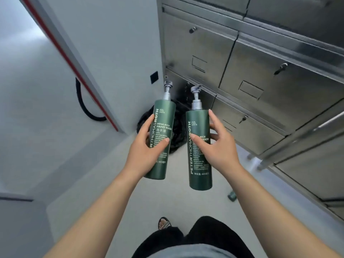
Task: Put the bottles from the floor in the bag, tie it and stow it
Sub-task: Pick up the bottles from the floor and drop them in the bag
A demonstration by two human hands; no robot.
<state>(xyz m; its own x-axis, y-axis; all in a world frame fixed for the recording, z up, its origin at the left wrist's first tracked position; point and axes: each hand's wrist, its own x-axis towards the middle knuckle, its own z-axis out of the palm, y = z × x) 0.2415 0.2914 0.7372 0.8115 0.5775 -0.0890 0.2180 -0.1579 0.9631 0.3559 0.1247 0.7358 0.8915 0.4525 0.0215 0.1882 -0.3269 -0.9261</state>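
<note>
— How far along are they, would you say?

— Early, I'd judge. Two bottles are up off the floor (186, 203), one in each hand, but neither is in the bag (179, 125) yet. The bag lies crumpled on the floor in the corner, between the wall and the lockers (260, 81), just beyond the bottles from where I stand.

— Is it open?

— Can't tell. It's a dark heap, half hidden behind the bottles, and I see no knot in it. So the bagging, the tying and the stowing all look left to do.

— How are they held?

— The left hand (147, 146) wraps the left bottle (163, 116) round its middle, thumb across the label, fingers behind. The right hand (217, 146) grips the right bottle (200, 168) the same way, thumb on the front, fingers curled round the far side. Both bottles are in the air with their pumps pointing toward the corner. They're close beside each other but apart.

— What do they look like?

— Tall, dark green cylinders with grey pump heads and pale lettering down the side. Hand wash, it says. Smooth, matte, no damage that I can see. They're opaque, so how full they are I can't say.

— Anything more down there to pick up?

— There's a small green thing (232, 196) on the floor near the foot of the lockers, off to the right. It's too small to tell whether it's another bottle or only a cap.
</note>
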